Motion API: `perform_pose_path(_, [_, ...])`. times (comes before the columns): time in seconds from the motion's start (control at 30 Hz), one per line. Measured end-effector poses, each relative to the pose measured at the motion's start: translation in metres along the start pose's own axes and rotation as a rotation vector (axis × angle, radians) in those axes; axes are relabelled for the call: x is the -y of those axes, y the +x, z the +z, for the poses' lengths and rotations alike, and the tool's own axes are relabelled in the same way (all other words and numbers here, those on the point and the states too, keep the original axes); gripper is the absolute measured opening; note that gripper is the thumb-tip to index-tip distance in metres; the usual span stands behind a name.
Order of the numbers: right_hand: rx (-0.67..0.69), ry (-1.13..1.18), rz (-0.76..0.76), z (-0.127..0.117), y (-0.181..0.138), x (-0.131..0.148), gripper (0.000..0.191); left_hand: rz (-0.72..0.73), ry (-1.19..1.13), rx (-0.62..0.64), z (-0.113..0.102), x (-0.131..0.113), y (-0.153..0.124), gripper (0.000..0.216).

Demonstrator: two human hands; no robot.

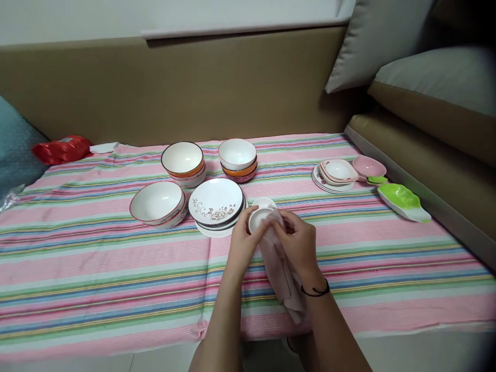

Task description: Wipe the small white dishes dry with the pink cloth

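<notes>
My left hand (pixel 248 230) grips a small white dish (pixel 258 219) by its left side, fingers closed round the rim. A pale pink cloth (pixel 277 268) is bunched in my right hand (pixel 297 237), pressed against the dish's right edge, and its loose end hangs down toward the table's front. Another small white dish (pixel 264 202) lies on the striped cloth just beyond my hands, partly hidden by them. Left of my hands, nearly touching the left one, is a stack of plates (pixel 217 199), the top one white with a brown flower pattern.
Stacked bowls (pixel 183 157) and more bowls (pixel 237 154) stand at the back, with a red-rimmed pair (pixel 157 203) at left. To the right are small plates with a squarish bowl (pixel 340 170), a pink bowl (pixel 369 166) and a green leaf-shaped dish (pixel 403 200). Cushions (pixel 434 77) border the right.
</notes>
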State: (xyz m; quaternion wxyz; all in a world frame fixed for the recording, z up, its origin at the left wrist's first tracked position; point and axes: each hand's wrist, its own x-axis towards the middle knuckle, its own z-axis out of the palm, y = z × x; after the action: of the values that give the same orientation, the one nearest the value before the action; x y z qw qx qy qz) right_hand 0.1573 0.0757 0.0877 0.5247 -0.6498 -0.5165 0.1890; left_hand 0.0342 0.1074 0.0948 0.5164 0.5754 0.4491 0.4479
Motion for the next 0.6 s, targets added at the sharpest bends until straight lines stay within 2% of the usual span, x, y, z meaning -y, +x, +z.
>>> perform_pose_path(0.1, [-0.012, -0.06, -0.033, 0.0001, -0.0006, 0.0013, 0.023, 0.005, 0.023, 0.007, -0.0006, 0.0021, -0.0005, 0.04])
perform_pose_path(0.23, [-0.079, -0.024, 0.02, 0.0, 0.0003, -0.0014, 0.025, -0.083, -0.145, 0.097, -0.0032, 0.0024, -0.0011, 0.042])
perform_pose_path(0.37, [-0.105, 0.018, 0.046, 0.0, 0.0013, -0.0066, 0.025, -0.092, -0.231, 0.161, -0.0061, -0.0009, -0.0023, 0.036])
perform_pose_path(0.53, [-0.126, 0.028, 0.048, -0.0009, 0.0015, -0.0084, 0.024, -0.107, -0.233, 0.18, -0.008, -0.0034, -0.003, 0.028])
perform_pose_path(0.6, [-0.121, 0.013, 0.037, -0.0009, 0.0012, -0.0081, 0.023, -0.105, -0.197, 0.17, -0.0066, -0.0037, -0.004, 0.034])
